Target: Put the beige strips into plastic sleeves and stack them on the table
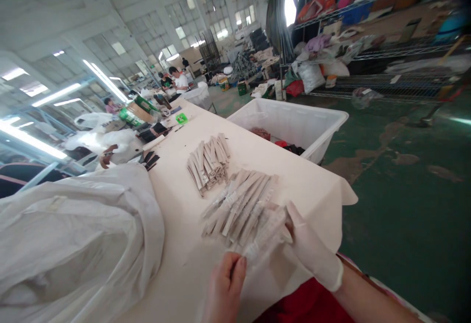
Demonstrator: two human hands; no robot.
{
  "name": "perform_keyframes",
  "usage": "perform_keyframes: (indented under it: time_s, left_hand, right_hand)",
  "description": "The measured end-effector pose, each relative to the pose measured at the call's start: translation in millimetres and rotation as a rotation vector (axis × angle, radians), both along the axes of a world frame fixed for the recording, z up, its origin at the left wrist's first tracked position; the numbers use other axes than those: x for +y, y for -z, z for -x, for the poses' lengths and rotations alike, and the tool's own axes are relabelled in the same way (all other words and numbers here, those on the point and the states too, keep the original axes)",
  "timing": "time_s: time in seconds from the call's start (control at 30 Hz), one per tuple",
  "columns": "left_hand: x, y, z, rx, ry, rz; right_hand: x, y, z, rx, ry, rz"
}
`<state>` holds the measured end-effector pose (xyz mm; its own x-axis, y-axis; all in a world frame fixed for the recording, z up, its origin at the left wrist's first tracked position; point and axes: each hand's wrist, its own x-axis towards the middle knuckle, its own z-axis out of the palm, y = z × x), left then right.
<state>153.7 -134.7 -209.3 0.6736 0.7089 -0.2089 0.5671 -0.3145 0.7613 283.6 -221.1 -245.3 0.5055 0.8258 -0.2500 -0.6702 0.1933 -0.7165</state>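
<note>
Near the table's front edge, a pale, partly see-through strip (264, 238) is stretched between my hands, blurred by motion. My left hand (228, 284), bare, pinches its lower left end between thumb and fingers. In a white glove, my right hand (311, 247) is closed on the upper right end. Just beyond them lies a loose pile of similar beige strips (239, 203), some with clear, shiny parts. A second, neater stack of beige strips (208, 161) sits farther up the table. What the strips are made of I cannot tell.
The table (187, 274) has a cream cover. A crumpled white sack (147, 215) fills its left side. Against the right edge stands a white plastic bin (327, 129) with dark and red items. A small green tray (181, 118) and people (181, 82) are farther back.
</note>
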Motion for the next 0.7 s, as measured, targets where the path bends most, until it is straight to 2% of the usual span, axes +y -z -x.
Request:
perform_keyframes:
  time_s: [0.1, 0.2, 0.33, 0.37, 0.5, 0.57, 0.63, 0.7]
  left_hand:
    - [0, -0.8, -9, 0.027, 0.003, -0.097]
    - [13, -10.9, -23, 0.038, 0.029, -0.202]
    - [58, -27.3, -39, 0.131, 0.059, -0.452]
    - [72, -28.6, -44, 0.174, 0.061, -0.485]
    - [126, -18.2, -71, 0.295, 0.063, -0.421]
    - [141, -8.1, -86, 0.310, 0.075, -0.353]
    - [142, 1.2, -99, 0.308, 0.086, -0.289]
    - [128, 8.3, -106, 0.281, 0.088, -0.236]
  right_hand:
    - [9, 0.5, 2, -0.048, 0.022, 0.023]
    - [13, 3.7, -9, -0.091, 0.002, 0.097]
    - [-1, 13.5, -50, -0.033, 0.006, 0.172]
    - [-6, 15.2, -59, 0.037, 0.009, 0.202]
    - [-12, 9.8, -71, 0.198, -0.017, 0.360]
    - [-4, 2.2, -67, 0.204, -0.065, 0.425]
    - [9, -4.4, -64, 0.172, -0.133, 0.451]
    - [25, -8.1, -62, 0.123, -0.206, 0.440]
